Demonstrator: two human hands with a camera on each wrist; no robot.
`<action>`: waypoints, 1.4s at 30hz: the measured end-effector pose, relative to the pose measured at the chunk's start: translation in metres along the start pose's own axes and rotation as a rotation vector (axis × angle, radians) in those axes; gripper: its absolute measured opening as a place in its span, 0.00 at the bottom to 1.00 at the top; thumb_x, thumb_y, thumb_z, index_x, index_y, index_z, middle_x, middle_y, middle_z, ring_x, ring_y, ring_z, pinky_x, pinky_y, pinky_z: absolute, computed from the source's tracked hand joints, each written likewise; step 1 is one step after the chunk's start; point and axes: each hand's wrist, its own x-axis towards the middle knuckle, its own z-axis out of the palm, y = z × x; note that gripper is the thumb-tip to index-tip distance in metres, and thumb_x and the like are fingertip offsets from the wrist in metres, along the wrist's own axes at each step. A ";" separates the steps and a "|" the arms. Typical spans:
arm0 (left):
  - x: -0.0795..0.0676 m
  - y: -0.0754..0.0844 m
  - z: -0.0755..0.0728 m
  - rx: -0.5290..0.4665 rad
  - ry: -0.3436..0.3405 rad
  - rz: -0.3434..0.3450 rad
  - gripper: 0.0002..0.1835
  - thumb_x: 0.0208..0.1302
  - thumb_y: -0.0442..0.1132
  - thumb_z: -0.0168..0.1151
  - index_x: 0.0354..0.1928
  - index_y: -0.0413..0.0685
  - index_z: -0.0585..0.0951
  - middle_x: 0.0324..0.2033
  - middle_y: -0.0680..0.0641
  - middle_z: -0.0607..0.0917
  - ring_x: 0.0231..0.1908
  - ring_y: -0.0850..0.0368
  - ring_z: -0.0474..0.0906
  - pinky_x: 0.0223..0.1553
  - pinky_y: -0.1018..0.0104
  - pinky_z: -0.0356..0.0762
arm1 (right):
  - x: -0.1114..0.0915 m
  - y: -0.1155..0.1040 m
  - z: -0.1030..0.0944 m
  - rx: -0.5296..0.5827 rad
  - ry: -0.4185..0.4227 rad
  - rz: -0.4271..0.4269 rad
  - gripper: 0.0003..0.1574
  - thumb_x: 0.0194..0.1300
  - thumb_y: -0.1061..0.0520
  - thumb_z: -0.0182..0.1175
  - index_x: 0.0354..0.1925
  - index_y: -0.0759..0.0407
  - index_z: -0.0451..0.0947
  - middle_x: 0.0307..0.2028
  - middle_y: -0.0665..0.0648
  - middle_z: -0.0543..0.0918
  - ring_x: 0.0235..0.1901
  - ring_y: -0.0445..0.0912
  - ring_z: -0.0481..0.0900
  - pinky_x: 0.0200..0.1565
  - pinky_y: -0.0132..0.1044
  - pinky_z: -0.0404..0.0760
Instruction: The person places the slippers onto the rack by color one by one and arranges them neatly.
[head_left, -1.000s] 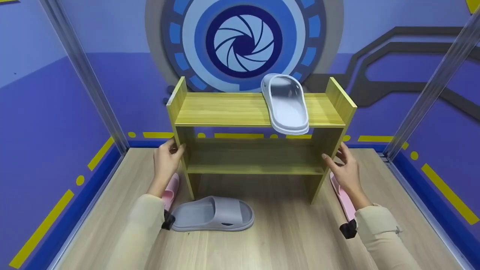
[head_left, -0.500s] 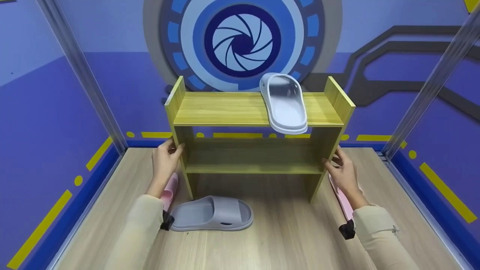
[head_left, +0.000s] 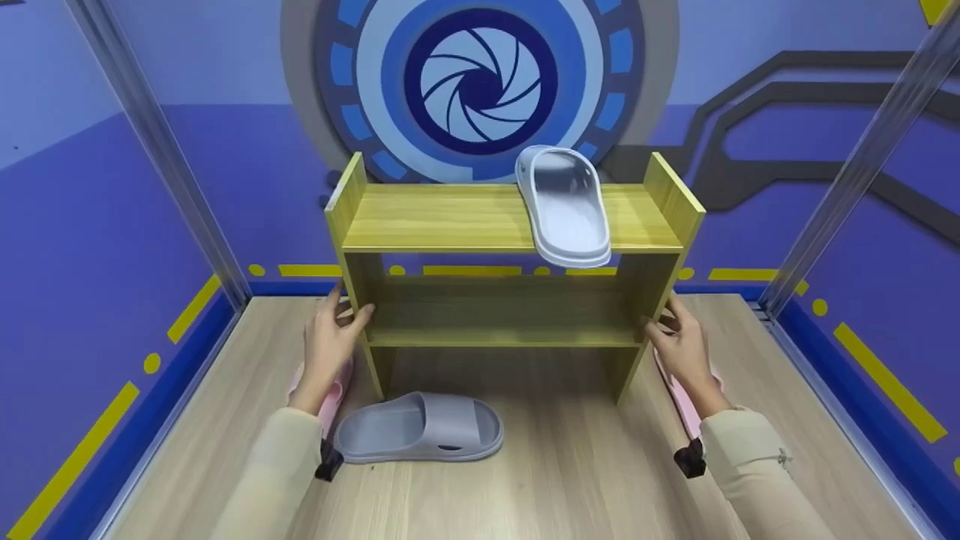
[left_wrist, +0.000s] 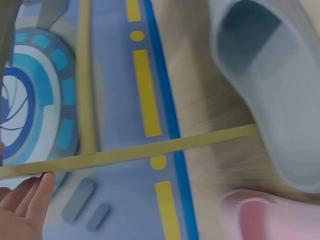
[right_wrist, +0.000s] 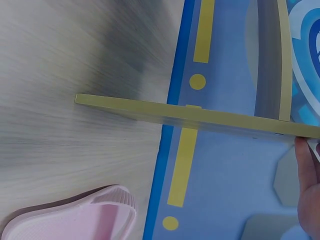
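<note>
A two-tier wooden shoe rack (head_left: 439,217) stands upright on the table. My left hand (head_left: 328,341) grips its left side panel, thumb over the front edge and fingers along the outside. On the opposite panel, my right hand (head_left: 686,352) holds on the same way, a little above the level of the lower shelf. A pale grey slipper (head_left: 574,214) lies on the top shelf, heel toward me and jutting past the front edge. In the left wrist view, the fingers (left_wrist: 40,202) lie against the panel's outer face; the right wrist view shows a fingertip (right_wrist: 301,150) doing likewise.
A darker grey slipper (head_left: 450,431) lies sideways on the table before the rack's left leg. Pink slippers lie outside each side panel, the left one (head_left: 335,397) and the right one (head_left: 681,394) partly hidden by my arms. A patterned blue wall (head_left: 225,165) rises behind.
My left hand has shifted slightly down the left panel. The right hand also sits a touch lower. The head view has drifted a little; rack and slippers keep their places.
</note>
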 end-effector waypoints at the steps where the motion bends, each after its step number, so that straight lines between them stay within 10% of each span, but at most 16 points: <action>1: -0.003 -0.003 0.001 0.005 -0.009 -0.009 0.33 0.52 0.42 0.64 0.60 0.37 0.65 0.41 0.33 0.78 0.36 0.43 0.79 0.37 0.56 0.75 | 0.000 0.000 0.000 -0.010 -0.001 0.001 0.32 0.54 0.70 0.56 0.59 0.66 0.63 0.49 0.68 0.72 0.42 0.60 0.75 0.34 0.22 0.72; 12: -0.038 -0.046 0.015 0.086 -0.101 -0.025 0.35 0.50 0.44 0.66 0.59 0.39 0.66 0.39 0.34 0.79 0.36 0.43 0.78 0.37 0.52 0.74 | 0.001 0.002 0.000 0.040 0.000 -0.001 0.33 0.53 0.72 0.55 0.59 0.68 0.62 0.50 0.70 0.70 0.42 0.62 0.74 0.34 0.20 0.72; 20: -0.060 -0.074 0.023 0.304 -0.323 -0.072 0.38 0.48 0.54 0.64 0.52 0.28 0.69 0.46 0.32 0.75 0.46 0.38 0.71 0.46 0.48 0.66 | 0.001 0.003 0.000 0.042 0.001 -0.007 0.33 0.53 0.71 0.56 0.59 0.67 0.62 0.50 0.69 0.71 0.42 0.61 0.74 0.33 0.21 0.72; 27: -0.076 -0.082 0.025 0.361 -0.532 -0.124 0.45 0.46 0.56 0.64 0.55 0.25 0.64 0.50 0.29 0.71 0.51 0.36 0.65 0.50 0.48 0.62 | 0.001 0.003 0.000 0.061 -0.009 -0.005 0.35 0.54 0.72 0.55 0.60 0.68 0.60 0.50 0.70 0.70 0.42 0.61 0.73 0.34 0.20 0.72; 42: -0.094 -0.094 0.029 0.339 -0.674 -0.102 0.51 0.41 0.56 0.67 0.58 0.24 0.59 0.56 0.27 0.62 0.57 0.33 0.54 0.55 0.46 0.52 | 0.000 0.002 0.000 0.047 -0.020 0.010 0.34 0.55 0.71 0.55 0.60 0.66 0.61 0.50 0.68 0.70 0.43 0.60 0.74 0.34 0.22 0.72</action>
